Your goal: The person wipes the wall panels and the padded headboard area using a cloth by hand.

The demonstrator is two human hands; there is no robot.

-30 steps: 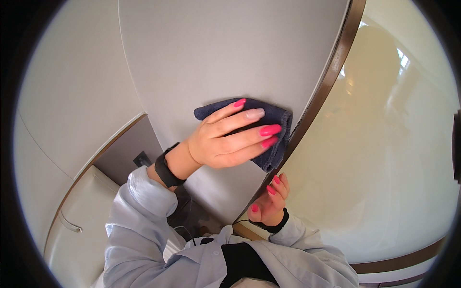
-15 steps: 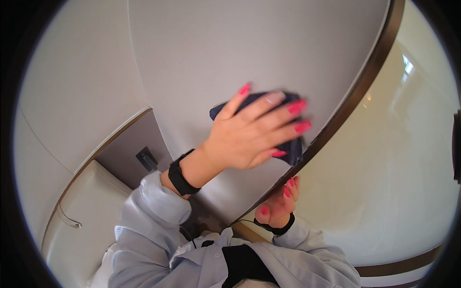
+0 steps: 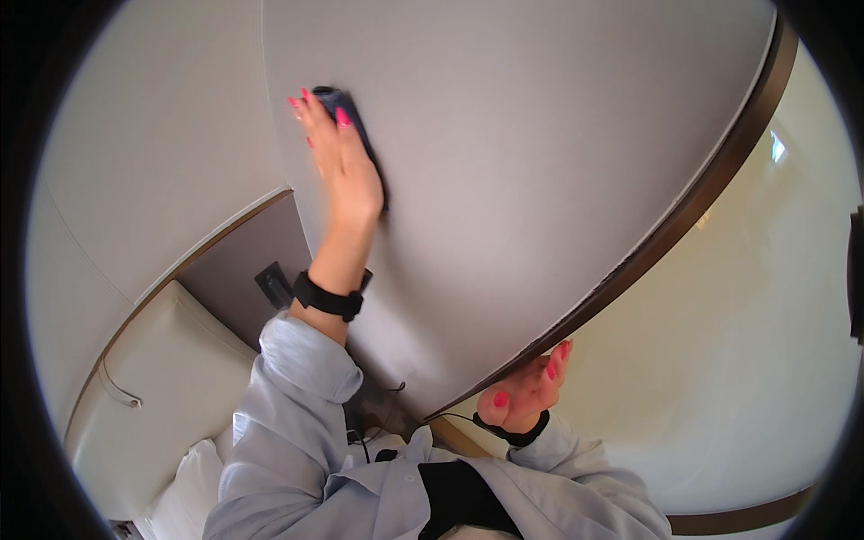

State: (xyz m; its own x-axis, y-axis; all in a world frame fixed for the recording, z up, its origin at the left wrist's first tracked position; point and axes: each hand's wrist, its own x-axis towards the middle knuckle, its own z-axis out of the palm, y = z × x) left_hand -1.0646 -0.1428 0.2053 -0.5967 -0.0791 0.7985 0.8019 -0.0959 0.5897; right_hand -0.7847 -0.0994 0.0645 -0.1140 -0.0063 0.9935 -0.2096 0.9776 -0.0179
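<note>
My left hand (image 3: 346,175) is pressed, fingers stretched, over a folded dark blue cloth (image 3: 367,144) against a pale grey padded wall panel (image 3: 504,162). It is near the panel's left seam, and much of the cloth is hidden behind the palm. Lower down, my right hand (image 3: 526,396) is just beside the panel's dark brown trim (image 3: 621,279), palm up with loosely bent fingers apart and nothing seen in it. Whether its fingertips touch the trim I cannot tell. Both wrists have black bands.
At the left is a cream padded headboard (image 3: 171,360) with a white pillow (image 3: 189,486) below it. A black wall fitting (image 3: 274,286) sits on a darker grey strip. To the right of the trim is a glossy cream surface (image 3: 702,360). A thin dark cable hangs near my chest.
My left hand has swept the cloth left and upward across the panel, from near the brown trim toward the left seam. My right hand has barely moved.
</note>
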